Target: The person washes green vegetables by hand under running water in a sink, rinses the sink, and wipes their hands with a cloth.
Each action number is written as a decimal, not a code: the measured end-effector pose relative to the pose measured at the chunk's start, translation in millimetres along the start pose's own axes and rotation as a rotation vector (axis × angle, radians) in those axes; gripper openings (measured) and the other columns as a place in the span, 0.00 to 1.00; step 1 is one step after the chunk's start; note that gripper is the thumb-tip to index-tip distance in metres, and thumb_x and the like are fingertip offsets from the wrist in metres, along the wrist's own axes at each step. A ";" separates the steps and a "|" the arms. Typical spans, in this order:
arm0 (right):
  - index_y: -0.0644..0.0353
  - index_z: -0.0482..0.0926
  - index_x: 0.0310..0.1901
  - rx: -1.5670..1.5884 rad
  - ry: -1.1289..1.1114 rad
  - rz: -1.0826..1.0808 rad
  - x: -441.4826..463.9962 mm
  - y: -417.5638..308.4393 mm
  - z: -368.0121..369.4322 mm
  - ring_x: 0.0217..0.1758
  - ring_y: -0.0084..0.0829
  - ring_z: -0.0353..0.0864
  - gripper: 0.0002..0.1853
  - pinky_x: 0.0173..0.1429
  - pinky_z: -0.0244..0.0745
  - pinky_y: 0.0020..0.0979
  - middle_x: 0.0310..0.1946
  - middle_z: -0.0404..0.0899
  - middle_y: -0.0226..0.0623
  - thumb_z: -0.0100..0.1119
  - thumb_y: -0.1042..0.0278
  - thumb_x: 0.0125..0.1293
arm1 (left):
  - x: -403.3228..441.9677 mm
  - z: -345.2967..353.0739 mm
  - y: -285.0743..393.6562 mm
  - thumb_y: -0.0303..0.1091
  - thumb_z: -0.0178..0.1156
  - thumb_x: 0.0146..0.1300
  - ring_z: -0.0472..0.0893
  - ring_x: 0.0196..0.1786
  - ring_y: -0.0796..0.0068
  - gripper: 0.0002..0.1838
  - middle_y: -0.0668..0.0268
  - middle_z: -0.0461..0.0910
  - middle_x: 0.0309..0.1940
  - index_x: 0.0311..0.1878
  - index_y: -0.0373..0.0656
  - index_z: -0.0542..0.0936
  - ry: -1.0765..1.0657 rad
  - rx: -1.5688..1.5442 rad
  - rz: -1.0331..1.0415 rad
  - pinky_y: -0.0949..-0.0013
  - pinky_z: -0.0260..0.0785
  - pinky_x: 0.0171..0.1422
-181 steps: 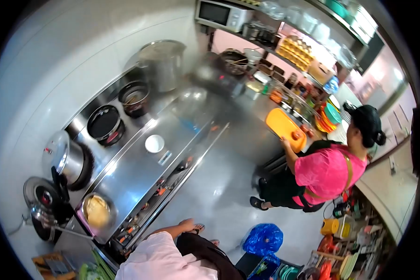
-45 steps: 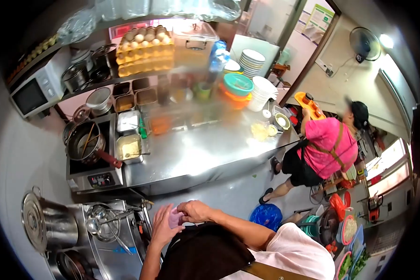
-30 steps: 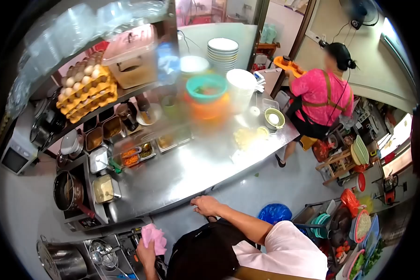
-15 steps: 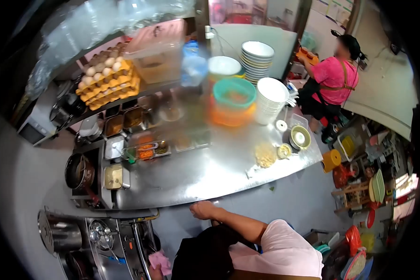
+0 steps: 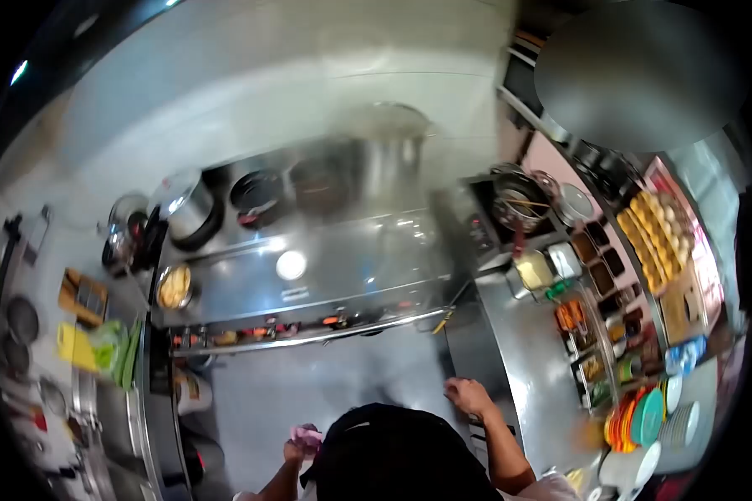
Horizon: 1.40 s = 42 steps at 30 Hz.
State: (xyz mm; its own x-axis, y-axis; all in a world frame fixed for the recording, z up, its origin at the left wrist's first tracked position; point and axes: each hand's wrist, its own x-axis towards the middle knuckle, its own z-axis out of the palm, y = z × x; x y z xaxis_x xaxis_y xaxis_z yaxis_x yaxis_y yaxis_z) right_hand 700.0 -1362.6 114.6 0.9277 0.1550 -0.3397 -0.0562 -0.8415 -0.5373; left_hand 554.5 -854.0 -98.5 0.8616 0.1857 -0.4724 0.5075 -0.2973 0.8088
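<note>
My left hand (image 5: 293, 452), low in the head view, is closed around a crumpled pink cloth (image 5: 307, 435). On the right, my right hand (image 5: 470, 396) hangs beside the steel counter (image 5: 518, 355), its fingers loosely bent and a little apart. Nothing shows in it. Ahead of both hands runs a steel stove unit (image 5: 351, 275) with a rail along its front. A small white round dish (image 5: 291, 265) sits on its top.
Pots and a dark pan (image 5: 257, 198) stand along the back of the stove. A wok (image 5: 520, 200) is at the corner. Food containers (image 5: 570, 316), egg trays (image 5: 650, 242) and stacked bowls (image 5: 646, 417) line the right side. Green vegetables and a yellow board (image 5: 76, 346) lie left.
My view has swung left from the counter with the bowls to the stove. The pink cloth stays in my left hand. The person in pink is out of view.
</note>
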 end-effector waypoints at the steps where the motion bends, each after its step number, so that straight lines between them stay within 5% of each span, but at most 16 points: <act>1: 0.52 0.82 0.50 -0.061 -0.083 -0.014 17.1 -19.6 7.7 0.49 0.47 0.84 0.14 0.53 0.78 0.45 0.45 0.85 0.41 0.61 0.59 0.64 | -15.7 -4.6 -13.5 0.38 0.60 0.59 0.84 0.32 0.52 0.10 0.54 0.85 0.33 0.36 0.40 0.82 0.037 0.008 -0.006 0.56 0.76 0.31; 2: 0.52 0.81 0.50 -0.082 -0.121 -0.049 36.0 -41.5 9.0 0.49 0.47 0.83 0.15 0.53 0.78 0.45 0.46 0.85 0.41 0.60 0.58 0.65 | -14.0 -11.7 -31.9 0.34 0.61 0.59 0.84 0.31 0.65 0.12 0.63 0.85 0.29 0.40 0.35 0.82 0.213 0.225 -0.058 0.63 0.76 0.31; 5: 0.53 0.81 0.52 -0.127 -0.198 -0.186 73.4 -106.1 28.1 0.50 0.46 0.84 0.16 0.55 0.77 0.44 0.45 0.85 0.42 0.59 0.58 0.66 | -38.9 -14.6 -64.4 0.32 0.64 0.57 0.82 0.33 0.69 0.12 0.66 0.84 0.31 0.42 0.34 0.82 0.343 -0.543 -0.133 0.63 0.76 0.34; 6: 0.54 0.80 0.52 -0.115 -0.215 -0.245 86.6 -126.3 37.3 0.50 0.45 0.84 0.16 0.55 0.77 0.43 0.45 0.86 0.42 0.59 0.59 0.66 | -53.3 -23.8 -69.3 0.31 0.64 0.57 0.80 0.35 0.72 0.14 0.67 0.83 0.33 0.45 0.35 0.83 0.467 -0.311 -0.366 0.64 0.76 0.38; 9: 0.55 0.80 0.54 -0.059 -0.289 -0.414 113.7 -192.4 49.5 0.49 0.43 0.85 0.17 0.55 0.78 0.41 0.45 0.86 0.43 0.60 0.60 0.66 | -85.2 -39.4 -79.6 0.26 0.57 0.64 0.84 0.38 0.69 0.15 0.60 0.84 0.40 0.52 0.30 0.80 0.523 -0.204 -0.512 0.62 0.79 0.40; 10: 0.55 0.80 0.54 -0.050 -0.331 -0.448 120.9 -207.5 50.4 0.49 0.43 0.85 0.17 0.54 0.79 0.41 0.45 0.86 0.43 0.60 0.59 0.66 | -91.6 -38.1 -85.6 0.23 0.57 0.61 0.84 0.39 0.66 0.16 0.59 0.85 0.41 0.53 0.31 0.80 0.625 -0.530 -0.515 0.60 0.79 0.42; 11: 0.54 0.80 0.54 -0.037 -0.382 -0.486 127.3 -222.5 53.6 0.49 0.43 0.85 0.17 0.54 0.79 0.40 0.45 0.86 0.44 0.60 0.59 0.66 | -97.7 -39.4 -94.6 0.21 0.57 0.60 0.85 0.40 0.64 0.17 0.58 0.85 0.42 0.53 0.31 0.80 0.662 -0.444 -0.559 0.60 0.79 0.45; 15: 0.57 0.81 0.53 -0.127 -0.491 -0.575 159.1 -237.2 66.0 0.49 0.43 0.86 0.18 0.53 0.79 0.39 0.45 0.85 0.45 0.62 0.58 0.65 | -119.7 -29.5 -110.6 0.30 0.58 0.58 0.86 0.41 0.60 0.16 0.51 0.86 0.38 0.47 0.32 0.84 0.899 -0.553 -0.537 0.59 0.77 0.46; 17: 0.58 0.81 0.52 -0.230 -0.529 -0.643 181.4 -235.0 75.7 0.48 0.43 0.86 0.18 0.53 0.79 0.38 0.45 0.85 0.45 0.63 0.58 0.65 | -132.2 -16.6 -104.1 0.27 0.55 0.62 0.86 0.45 0.62 0.17 0.57 0.85 0.44 0.54 0.34 0.81 0.893 -0.574 -0.577 0.60 0.78 0.49; 21: 0.61 0.81 0.53 -0.164 -0.679 -0.695 224.6 -234.3 96.1 0.47 0.40 0.87 0.19 0.52 0.80 0.35 0.43 0.86 0.47 0.66 0.60 0.63 | -154.6 17.6 -47.4 0.43 0.59 0.63 0.87 0.41 0.58 0.19 0.52 0.87 0.38 0.46 0.36 0.84 1.039 -0.415 -0.743 0.57 0.78 0.46; 24: 0.63 0.83 0.48 -0.129 -0.767 -0.840 248.8 -256.1 110.8 0.43 0.37 0.87 0.17 0.49 0.80 0.34 0.37 0.86 0.46 0.67 0.63 0.61 | -176.1 40.6 -7.9 0.46 0.55 0.65 0.87 0.41 0.57 0.21 0.50 0.86 0.40 0.48 0.38 0.83 1.046 -0.543 -0.776 0.56 0.78 0.47; 25: 0.63 0.82 0.50 -0.230 -0.812 -0.865 260.4 -263.4 119.6 0.46 0.43 0.87 0.18 0.51 0.79 0.37 0.40 0.86 0.47 0.65 0.63 0.61 | -186.2 49.0 9.2 0.46 0.54 0.65 0.87 0.42 0.55 0.21 0.50 0.86 0.41 0.49 0.39 0.83 1.029 -0.596 -0.792 0.55 0.78 0.47; 29: 0.60 0.84 0.48 -0.501 -0.856 -1.063 250.2 -304.1 147.1 0.44 0.42 0.86 0.18 0.52 0.78 0.37 0.37 0.86 0.45 0.65 0.58 0.60 | -220.1 115.7 8.3 0.45 0.54 0.62 0.85 0.44 0.50 0.20 0.49 0.85 0.42 0.52 0.44 0.81 1.259 -0.406 -0.943 0.51 0.76 0.50; 32: 0.60 0.83 0.50 -0.597 -1.023 -1.146 264.7 -324.4 186.6 0.46 0.45 0.86 0.19 0.52 0.78 0.40 0.39 0.86 0.47 0.64 0.59 0.61 | -249.7 153.6 52.2 0.43 0.54 0.62 0.86 0.42 0.51 0.20 0.51 0.86 0.41 0.54 0.46 0.81 1.442 -0.663 -0.909 0.52 0.77 0.49; 40: 0.61 0.82 0.52 -0.701 -1.173 -1.527 135.0 -421.1 259.7 0.49 0.47 0.85 0.19 0.56 0.77 0.42 0.43 0.85 0.49 0.61 0.58 0.64 | -270.2 377.7 22.1 0.45 0.59 0.61 0.85 0.48 0.50 0.20 0.46 0.85 0.41 0.46 0.38 0.84 1.520 -0.921 -1.464 0.53 0.77 0.52; 42: 0.61 0.81 0.53 -0.685 -1.180 -1.612 95.0 -435.3 286.8 0.49 0.49 0.84 0.19 0.57 0.77 0.42 0.44 0.85 0.49 0.60 0.58 0.64 | -273.8 393.1 37.1 0.43 0.61 0.61 0.85 0.49 0.49 0.19 0.45 0.85 0.42 0.46 0.36 0.83 1.595 -1.256 -1.489 0.53 0.77 0.53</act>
State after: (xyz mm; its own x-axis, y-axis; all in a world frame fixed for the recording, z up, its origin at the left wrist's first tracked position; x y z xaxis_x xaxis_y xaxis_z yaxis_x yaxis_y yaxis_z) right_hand 706.7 -833.1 94.8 -0.6240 0.7063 -0.3344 0.7282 0.3702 -0.5768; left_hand 341.2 -1284.1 -77.0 -0.7754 0.0518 -0.6293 -0.2480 0.8916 0.3789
